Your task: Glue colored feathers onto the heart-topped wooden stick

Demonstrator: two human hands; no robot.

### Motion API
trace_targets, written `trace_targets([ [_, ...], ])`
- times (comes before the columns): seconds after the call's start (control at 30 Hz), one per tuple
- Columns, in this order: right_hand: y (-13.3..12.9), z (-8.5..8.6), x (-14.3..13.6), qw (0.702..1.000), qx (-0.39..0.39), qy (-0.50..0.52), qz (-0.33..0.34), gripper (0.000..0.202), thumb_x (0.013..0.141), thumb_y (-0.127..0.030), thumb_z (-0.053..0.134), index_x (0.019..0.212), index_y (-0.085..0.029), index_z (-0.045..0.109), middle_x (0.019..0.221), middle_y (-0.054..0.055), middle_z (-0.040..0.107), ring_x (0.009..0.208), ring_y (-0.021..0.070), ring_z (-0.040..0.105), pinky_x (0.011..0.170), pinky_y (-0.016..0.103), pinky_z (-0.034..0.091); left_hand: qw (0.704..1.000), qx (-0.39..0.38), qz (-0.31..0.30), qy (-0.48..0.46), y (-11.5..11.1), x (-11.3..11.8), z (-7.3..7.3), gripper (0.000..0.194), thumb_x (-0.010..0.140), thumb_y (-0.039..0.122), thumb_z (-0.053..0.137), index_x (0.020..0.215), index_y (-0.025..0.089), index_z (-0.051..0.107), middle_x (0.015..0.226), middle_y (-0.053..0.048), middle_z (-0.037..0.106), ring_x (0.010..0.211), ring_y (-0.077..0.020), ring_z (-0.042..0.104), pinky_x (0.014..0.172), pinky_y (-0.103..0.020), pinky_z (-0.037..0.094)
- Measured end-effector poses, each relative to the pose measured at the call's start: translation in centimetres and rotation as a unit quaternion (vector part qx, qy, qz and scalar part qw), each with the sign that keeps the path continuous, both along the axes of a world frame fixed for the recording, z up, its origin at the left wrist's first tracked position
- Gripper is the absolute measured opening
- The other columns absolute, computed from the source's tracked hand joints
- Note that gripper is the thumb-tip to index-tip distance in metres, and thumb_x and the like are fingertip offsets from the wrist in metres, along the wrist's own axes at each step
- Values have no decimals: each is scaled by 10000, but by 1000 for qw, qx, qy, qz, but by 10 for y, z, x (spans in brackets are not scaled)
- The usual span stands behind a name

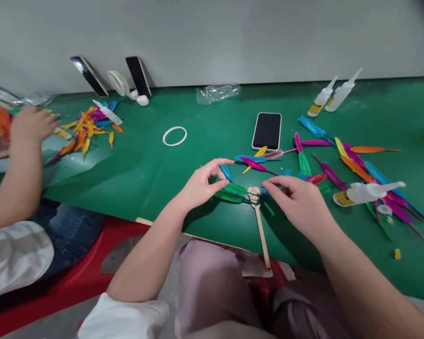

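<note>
Head view: you seem to be arranging green feathers [229,194] at the head of the wooden stick [262,230], near the table's [155,174] front edge, its handle reaching past that edge. Your left hand [198,186] is open, thumb by the feathers. Your right hand [304,202] bends its fingers beside the stick's head; you cannot tell whether they grip anything. This likely calls for a light, steady touch.

WALL: plain pale grey [254,40], across top of frame, dimmer at upper right corner | TABLE: green top [144,169], spanning the middle, far edge along wall, pale strip [143,221] at near edge | SEAT: red [38,308], lower left | FLOOR: grey [170,261], lower left of centre | LIGHT: soft, faint sheen on tabletop, left
</note>
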State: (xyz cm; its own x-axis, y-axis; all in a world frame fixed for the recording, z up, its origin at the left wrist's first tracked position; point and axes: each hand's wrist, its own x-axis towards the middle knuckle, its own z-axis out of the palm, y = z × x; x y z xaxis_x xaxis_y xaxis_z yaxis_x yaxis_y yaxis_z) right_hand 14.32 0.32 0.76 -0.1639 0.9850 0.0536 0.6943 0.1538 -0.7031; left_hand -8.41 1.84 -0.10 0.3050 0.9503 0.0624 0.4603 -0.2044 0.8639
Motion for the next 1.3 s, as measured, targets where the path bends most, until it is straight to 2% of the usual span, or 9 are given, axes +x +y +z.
trace_targets([
  [0.13,-19,-12,6,1000,-27,-11,9,218,827,-350,483,850,-250,675,753,-19,696,591,118,600,548,223,431,1000,-8,-19,4,2,-1,-5,398,785,183,554,1176,207,483,689,29,553,729,-120,516,755,-266,385],
  [0.23,-27,-20,5,998,-34,-47,33,218,830,-311,486,953,-271,660,826,-24,707,692,136,638,568,223,442,1000,-11,-24,10,3,-2,-7,410,784,187,559,1185,210,475,688,33,548,728,-118,521,764,-268,390],
  [0.33,-31,-25,2,995,-22,-79,54,259,837,-300,483,1054,-293,625,910,-35,704,710,138,644,563,232,445,999,-11,-28,18,4,-3,-7,435,782,206,565,1204,217,459,688,35,538,713,-118,521,766,-273,398],
  [0.47,-32,-32,-2,993,7,-96,68,267,850,-294,472,1077,-298,612,989,-38,688,791,145,647,654,249,473,998,-18,-41,32,3,-3,-7,470,784,216,564,1236,221,433,695,31,528,722,-126,521,791,-283,392],
  [0.67,-33,-39,-4,987,42,-136,81,256,864,-302,448,1036,-275,636,929,1,692,796,149,646,697,253,479,997,-24,-50,48,3,-5,-7,483,786,212,554,1251,227,423,698,28,525,731,-135,522,806,-293,385],
  [1.03,-36,-38,-7,976,89,-178,86,282,885,-308,413,1041,-254,642,846,20,681,729,137,629,563,219,403,997,-10,-39,67,3,-5,-7,460,788,245,553,1235,219,445,710,25,554,725,-132,537,800,-288,401],
  [1.1,-37,-39,-7,971,106,-193,89,286,887,-309,409,1052,-259,638,818,10,676,688,128,623,519,220,368,997,-2,-16,72,3,-5,-8,416,809,274,532,1216,220,468,730,16,575,724,-130,541,776,-277,410],
  [1.2,-39,-41,-6,965,136,-204,89,282,885,-302,417,1053,-260,639,772,-5,667,655,119,617,492,230,333,996,9,72,48,4,-8,-11,340,878,342,419,1184,220,502,776,-11,613,754,-134,559,740,-266,426],
  [1.3,-41,-42,-7,961,163,-207,83,275,881,-302,429,1047,-253,642,727,-14,655,632,113,610,474,238,310,992,-16,128,8,2,-11,-13,371,904,405,341,1175,210,503,737,-19,621,717,-129,574,707,-261,444],
])
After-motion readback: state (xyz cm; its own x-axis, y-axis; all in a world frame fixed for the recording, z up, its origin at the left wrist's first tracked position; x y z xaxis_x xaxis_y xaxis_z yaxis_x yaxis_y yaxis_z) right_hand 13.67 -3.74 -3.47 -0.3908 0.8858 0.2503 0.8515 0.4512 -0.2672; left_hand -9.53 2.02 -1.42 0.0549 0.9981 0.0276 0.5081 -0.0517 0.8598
